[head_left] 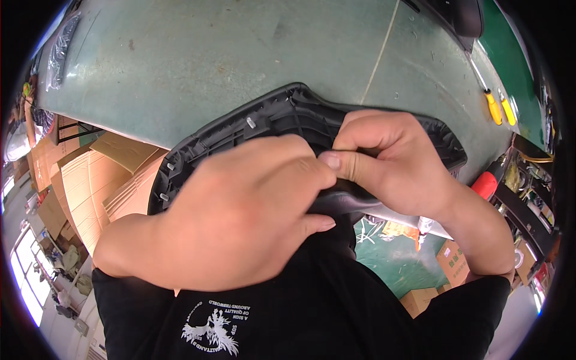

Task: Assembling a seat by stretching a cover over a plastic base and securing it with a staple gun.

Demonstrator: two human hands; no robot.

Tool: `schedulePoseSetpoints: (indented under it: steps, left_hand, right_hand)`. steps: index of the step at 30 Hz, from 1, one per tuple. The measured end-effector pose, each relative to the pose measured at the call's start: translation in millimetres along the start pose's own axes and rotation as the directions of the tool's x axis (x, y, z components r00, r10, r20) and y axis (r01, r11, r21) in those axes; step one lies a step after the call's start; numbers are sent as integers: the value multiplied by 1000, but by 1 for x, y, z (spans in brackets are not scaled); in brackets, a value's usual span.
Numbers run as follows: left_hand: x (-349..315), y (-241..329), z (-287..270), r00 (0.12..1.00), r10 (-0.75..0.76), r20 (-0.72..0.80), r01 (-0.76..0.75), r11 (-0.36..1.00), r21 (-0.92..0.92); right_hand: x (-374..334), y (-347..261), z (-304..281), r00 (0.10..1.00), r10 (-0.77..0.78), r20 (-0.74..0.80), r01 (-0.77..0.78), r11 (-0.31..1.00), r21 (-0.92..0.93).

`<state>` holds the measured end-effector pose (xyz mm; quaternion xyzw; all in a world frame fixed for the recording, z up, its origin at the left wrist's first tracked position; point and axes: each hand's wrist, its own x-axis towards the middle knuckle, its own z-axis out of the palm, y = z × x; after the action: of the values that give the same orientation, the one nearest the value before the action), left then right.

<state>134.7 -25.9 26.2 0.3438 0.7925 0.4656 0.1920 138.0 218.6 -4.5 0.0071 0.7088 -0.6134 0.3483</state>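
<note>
A curved black plastic panel [282,120] lies on the green tabletop at its near edge, close to my body. Its ribbed inner side faces up, and several metal studs [251,123] stand along its left side. My left hand [234,204] is over the left and middle of the panel, fingers curled toward the right hand and thumb apart from them. Across from it, my right hand [399,159] pinches with thumb and forefinger just above the panel's middle. Fingertips of both hands nearly meet. Whatever lies between them is hidden.
The green tabletop [210,54] carries another black part [456,21] at the far right. Two yellow-handled screwdrivers [493,108] lie at the right. A red-ended tool [485,185] sits by my right forearm. Open cardboard boxes [90,186] stand left, and a clear plastic-wrapped item [62,51] lies far left.
</note>
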Motion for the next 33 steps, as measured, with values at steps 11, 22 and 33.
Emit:
schedulePoseSetpoints:
  steps: [11, 22, 33]
  left_hand:
    - [60, -20, -19, 674, -496, 547, 617, 785, -48]
    - [83, -46, -10, 695, -372, 616, 660, 670, -340]
    - [70, -42, -1, 630, -409, 660, 647, 746, -155]
  right_hand:
    - [3, 14, -2, 998, -40, -42, 38, 998, -47]
    - [3, 0, -12, 990, 35, -134, -34, 999, 10]
    - [-4, 16, 0, 991, 83, -102, -82, 997, 11]
